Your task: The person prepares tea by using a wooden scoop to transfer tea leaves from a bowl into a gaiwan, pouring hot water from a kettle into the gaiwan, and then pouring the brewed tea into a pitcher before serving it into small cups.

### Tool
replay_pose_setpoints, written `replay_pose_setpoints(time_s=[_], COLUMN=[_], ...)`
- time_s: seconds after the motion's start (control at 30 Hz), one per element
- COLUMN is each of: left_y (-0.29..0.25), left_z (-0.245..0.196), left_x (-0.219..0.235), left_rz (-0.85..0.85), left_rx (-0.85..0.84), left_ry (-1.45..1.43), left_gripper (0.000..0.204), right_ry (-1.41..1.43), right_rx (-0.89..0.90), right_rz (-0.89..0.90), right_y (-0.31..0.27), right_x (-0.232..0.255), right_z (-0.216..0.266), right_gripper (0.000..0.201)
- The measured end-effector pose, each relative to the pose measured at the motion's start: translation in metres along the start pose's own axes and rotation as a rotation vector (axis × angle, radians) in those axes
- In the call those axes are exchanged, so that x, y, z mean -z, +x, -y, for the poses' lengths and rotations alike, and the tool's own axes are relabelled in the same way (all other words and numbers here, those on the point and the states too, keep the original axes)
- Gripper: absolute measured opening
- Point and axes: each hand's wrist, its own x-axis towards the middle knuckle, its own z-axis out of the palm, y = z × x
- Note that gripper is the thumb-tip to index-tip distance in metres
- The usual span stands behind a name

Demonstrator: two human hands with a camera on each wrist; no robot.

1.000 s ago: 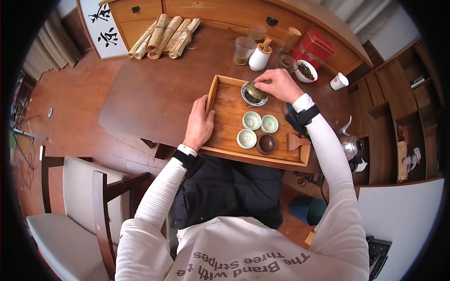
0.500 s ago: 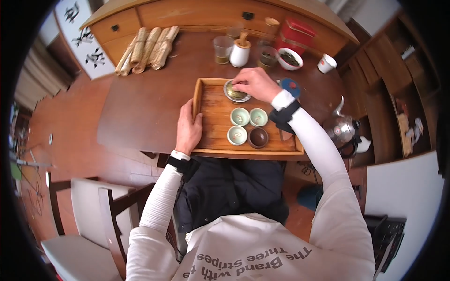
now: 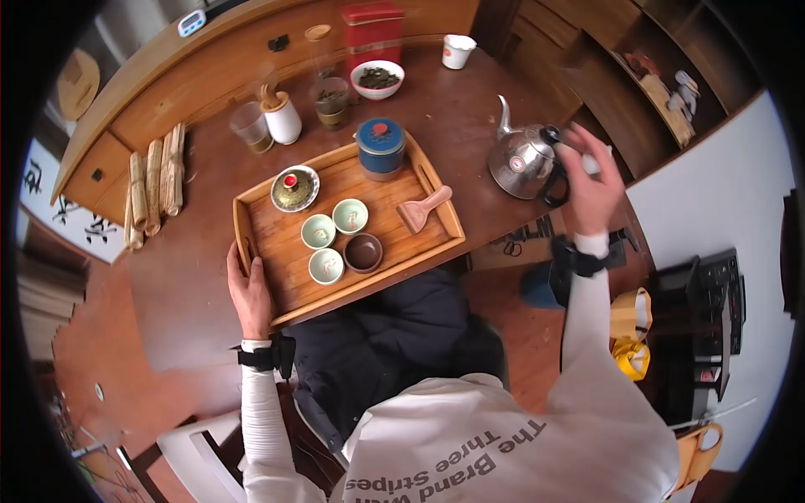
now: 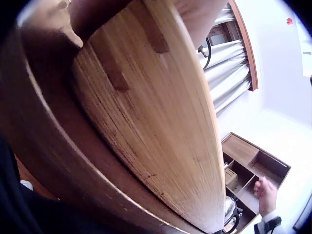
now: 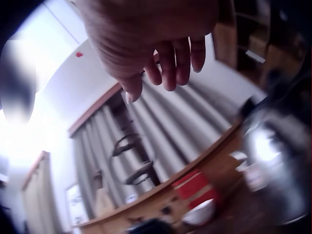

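Note:
My left hand [image 3: 250, 293] grips the left side wall of the wooden tray [image 3: 377, 270], seen close up in the left wrist view. Beside the metal kettle [image 3: 520, 163], at its black handle's side, my right hand [image 3: 594, 180] hangs in the air; its fingers are loosely bent with nothing held in the right wrist view. On the tray sits a lidded tea bowl [image 3: 293, 194] with a red-knobbed lid. Several small cups stand in front of it: pale green ones [image 3: 350, 216] and a brown one [image 3: 363, 253]. A flat wooden brush [image 3: 425, 210] and a blue lidded jar [image 3: 380, 147] are farther right.
Bamboo scrolls [image 3: 155, 184] lie at the table's left. Along the back stand clear cups [image 3: 251, 126], a white tool holder [image 3: 283, 121], a bowl of tea leaves [image 3: 377, 80], a red box [image 3: 373, 38] and a white paper cup [image 3: 458, 52]. Shelves [image 3: 587, 75] rise beyond the kettle.
My right hand has let go of the tea bowl's lid, now on the bowl, and moved right to the kettle. The head view has turned right; my left hand stays at the tray's side.

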Motion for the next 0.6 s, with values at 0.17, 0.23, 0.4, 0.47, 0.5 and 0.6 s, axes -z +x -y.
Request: replay_pose_setpoints(time_s=[0.17, 0.23, 0.4, 0.47, 0.5, 0.6], left_y=[0.002, 0.003, 0.001, -0.001, 0.000, 0.011], left_z=[0.006, 0.007, -0.003, -0.007, -0.007, -0.015], left_x=[0.003, 0.003, 0.001, 0.000, 0.000, 0.001], left_rz=[-0.003, -0.005, -0.105, -0.123, -0.146, -0.180], left_rx=[0.034, 0.046, 0.034, 0.068, -0.041, -0.261], left_ry=[-0.042, -0.023, 0.164, 0.138, 0.242, 0.480], left_gripper=[0.048, 0.048, 0.046, 0.047, 0.049, 0.054], right_ry=[-0.135, -0.120, 0.245, 0.508, 0.501, 0.389], right_rx=[-0.288, -0.309, -0.370, -0.506, -0.538, -0.583], right_rz=[0.104, 0.138, 0.025, -0.093, -0.148, -0.227], right_y=[-0.037, -0.052, -0.053, -0.047, -0.041, -0.017], right_x=[0.078, 0.063, 0.025, 0.014, 0.008, 0.006], right_z=[-0.129, -0.132, -0.135, -0.134, -0.131, -0.114], right_gripper=[0.037, 0.029, 0.024, 0.024, 0.031, 0.034])
